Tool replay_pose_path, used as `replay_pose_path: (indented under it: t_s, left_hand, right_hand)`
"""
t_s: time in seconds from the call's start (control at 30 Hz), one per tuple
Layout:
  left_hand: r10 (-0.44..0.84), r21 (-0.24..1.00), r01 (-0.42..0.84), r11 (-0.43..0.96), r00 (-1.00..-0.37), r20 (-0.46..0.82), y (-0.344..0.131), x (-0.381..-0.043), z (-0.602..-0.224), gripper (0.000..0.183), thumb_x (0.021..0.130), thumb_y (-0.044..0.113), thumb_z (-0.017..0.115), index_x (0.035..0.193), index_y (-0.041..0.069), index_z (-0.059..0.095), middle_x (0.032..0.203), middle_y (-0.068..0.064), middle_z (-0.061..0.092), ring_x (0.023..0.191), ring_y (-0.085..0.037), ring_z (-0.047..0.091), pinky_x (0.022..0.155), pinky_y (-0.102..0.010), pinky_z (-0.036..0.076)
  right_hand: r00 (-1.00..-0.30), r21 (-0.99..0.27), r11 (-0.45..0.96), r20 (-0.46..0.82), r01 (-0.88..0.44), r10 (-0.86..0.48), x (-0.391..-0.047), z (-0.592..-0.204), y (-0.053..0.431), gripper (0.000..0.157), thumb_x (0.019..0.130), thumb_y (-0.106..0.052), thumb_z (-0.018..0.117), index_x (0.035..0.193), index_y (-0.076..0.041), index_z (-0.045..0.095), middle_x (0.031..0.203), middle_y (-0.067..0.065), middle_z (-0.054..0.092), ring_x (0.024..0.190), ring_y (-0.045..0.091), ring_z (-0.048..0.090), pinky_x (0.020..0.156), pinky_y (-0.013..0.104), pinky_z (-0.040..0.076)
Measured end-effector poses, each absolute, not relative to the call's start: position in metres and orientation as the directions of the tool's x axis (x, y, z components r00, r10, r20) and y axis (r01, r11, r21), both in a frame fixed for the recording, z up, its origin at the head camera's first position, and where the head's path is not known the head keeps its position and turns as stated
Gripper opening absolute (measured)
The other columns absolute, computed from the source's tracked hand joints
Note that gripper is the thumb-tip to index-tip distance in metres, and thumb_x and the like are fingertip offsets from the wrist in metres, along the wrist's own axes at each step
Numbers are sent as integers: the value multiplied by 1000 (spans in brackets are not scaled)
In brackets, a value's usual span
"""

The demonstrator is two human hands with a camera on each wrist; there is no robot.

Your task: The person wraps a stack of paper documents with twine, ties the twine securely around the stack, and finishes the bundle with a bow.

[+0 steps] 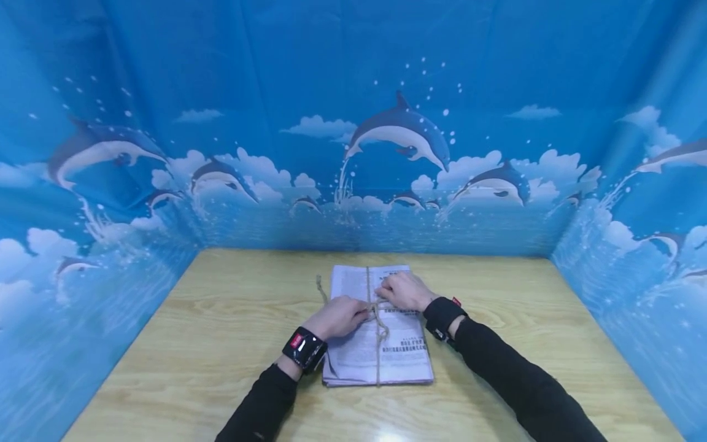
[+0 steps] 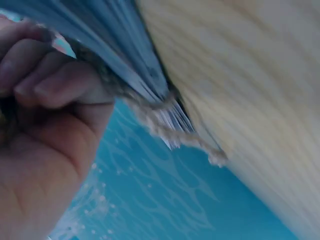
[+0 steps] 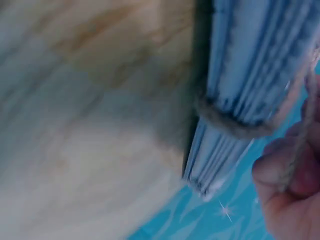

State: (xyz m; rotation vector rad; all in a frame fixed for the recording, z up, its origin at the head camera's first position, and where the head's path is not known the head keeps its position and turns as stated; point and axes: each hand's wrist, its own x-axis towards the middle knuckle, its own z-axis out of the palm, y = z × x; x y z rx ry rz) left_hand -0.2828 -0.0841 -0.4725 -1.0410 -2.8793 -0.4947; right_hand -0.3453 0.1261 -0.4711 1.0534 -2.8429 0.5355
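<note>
A stack of folded newspapers [image 1: 350,359] lies on the table, with brown twine [image 1: 378,362] running round it lengthwise and crosswise. Loops and a loose tail gather near the stack's middle. My left hand [image 1: 338,317] reaches over the left side and pinches the twine by the crossing. In the left wrist view its fingers [image 2: 60,82] are curled, and a loose twine end [image 2: 185,136] sticks out past the papers' edge. On the other side my right hand [image 1: 405,291] is over the upper right of the stack. The right wrist view shows it pinching a twine strand [image 3: 299,145] between thumb and fingers.
The light wood-grain table [image 1: 221,344] extends around the stack on all sides. A blue curtain [image 1: 287,73] printed with dolphins stands along the back and both sides of the table.
</note>
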Motion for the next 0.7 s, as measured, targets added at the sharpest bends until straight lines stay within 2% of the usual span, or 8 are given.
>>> replay_pose_path:
  t_s: [0.17,0.3,0.4,0.5,0.7]
  left_hand:
    - [534,430,515,742,-841,87,-95,-289,-470,38,100,33,55,65,20,47,57,10,40,51,-6,44,52,-24,39]
    - [486,578,417,701,-873,40,-105,-294,-465,38,100,33,55,66,18,49,55,9,41,48,-7,40,48,-24,36]
    - [465,633,380,675,-885,36,-116,-297,-461,35,100,30,57,68,16,51,58,7,44,50,-9,42,50,-25,38]
    - [456,659,365,658,-889,37,-127,-301,-457,30,99,27,59,73,12,57,61,3,50,52,-12,48,51,-26,42]
    - [442,728,288,622,-897,-24,-146,-303,-446,14,94,18,66,87,6,70,63,-10,64,54,-29,62,50,-30,48]
  right_hand:
    - [-774,-487,663,45,-569,-631,-344,-465,134,49,101,-29,54,55,-22,41,49,-11,30,42,6,31,50,21,28]
    - [-759,-567,616,26,-547,-650,-343,-462,142,42,101,-24,55,60,-17,48,54,-9,35,46,6,34,52,21,31]
    - [-763,-617,590,25,-521,-646,-342,-457,147,27,99,-20,58,74,-12,61,60,-6,43,50,7,37,54,22,32]
    - [-781,-653,585,15,-480,-625,-340,-453,152,15,98,-18,59,91,-11,70,67,-2,51,53,8,39,56,23,34]
    - [-807,-649,601,33,-466,-590,-332,-450,159,15,99,-17,57,102,-12,70,77,8,62,60,10,46,60,25,39]
